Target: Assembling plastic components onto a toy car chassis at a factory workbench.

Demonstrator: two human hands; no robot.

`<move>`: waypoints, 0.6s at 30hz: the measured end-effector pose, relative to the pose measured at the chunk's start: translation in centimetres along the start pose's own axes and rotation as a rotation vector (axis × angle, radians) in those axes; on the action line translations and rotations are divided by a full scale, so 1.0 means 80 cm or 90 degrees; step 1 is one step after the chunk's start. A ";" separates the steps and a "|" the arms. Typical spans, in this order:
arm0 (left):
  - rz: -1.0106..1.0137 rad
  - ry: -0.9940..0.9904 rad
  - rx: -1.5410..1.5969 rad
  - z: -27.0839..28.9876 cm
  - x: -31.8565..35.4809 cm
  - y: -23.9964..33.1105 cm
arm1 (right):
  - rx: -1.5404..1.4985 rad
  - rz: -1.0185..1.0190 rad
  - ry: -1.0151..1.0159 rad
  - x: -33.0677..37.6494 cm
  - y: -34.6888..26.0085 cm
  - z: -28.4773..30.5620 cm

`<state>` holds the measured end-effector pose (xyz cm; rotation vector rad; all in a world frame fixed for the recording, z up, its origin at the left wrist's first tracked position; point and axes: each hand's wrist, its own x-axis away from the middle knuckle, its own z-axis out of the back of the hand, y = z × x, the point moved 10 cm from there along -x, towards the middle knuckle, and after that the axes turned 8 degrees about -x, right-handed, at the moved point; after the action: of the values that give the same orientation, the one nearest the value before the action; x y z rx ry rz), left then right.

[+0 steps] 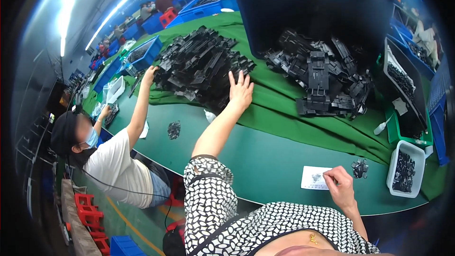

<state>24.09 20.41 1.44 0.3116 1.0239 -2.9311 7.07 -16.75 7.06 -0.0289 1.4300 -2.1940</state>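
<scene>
Left hand [240,91] lies spread flat on the black parts pile [201,66]; right hand [339,183] pinches the white card [315,178] on the green table [265,161]. I should pull parts gently, so the pile does not slide.

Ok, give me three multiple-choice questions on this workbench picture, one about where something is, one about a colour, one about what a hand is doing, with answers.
1. Where is the left hand?
A. on the heap of black parts
B. in the white bin
C. on the floor

2. What colour is the cloth under the heaps?
A. red
B. green
C. yellow

3. What is the right hand doing?
A. hanging off the table
B. gripping a bottle
C. pinching at a white card

Answers: A, its fingers spread flat on the heap's edge; B, green folds show between heaps; C, fingertips meet at the card's edge.
</scene>
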 end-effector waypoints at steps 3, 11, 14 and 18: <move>-0.005 -0.042 -0.019 -0.018 -0.011 -0.002 | 0.003 -0.007 0.019 0.008 0.007 0.008; -0.014 -0.035 -0.054 -0.018 -0.010 -0.021 | -0.004 -0.035 0.011 0.014 0.015 0.008; 0.001 -0.054 -0.016 -0.018 -0.017 -0.026 | -0.002 -0.038 0.009 0.015 0.018 0.008; 0.036 -0.088 -0.036 -0.037 -0.025 -0.035 | -0.007 -0.038 0.017 0.016 0.021 0.006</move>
<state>26.30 24.33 1.30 0.1319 1.0570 -2.8221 6.81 -18.21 5.54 -0.0477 1.4733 -2.2423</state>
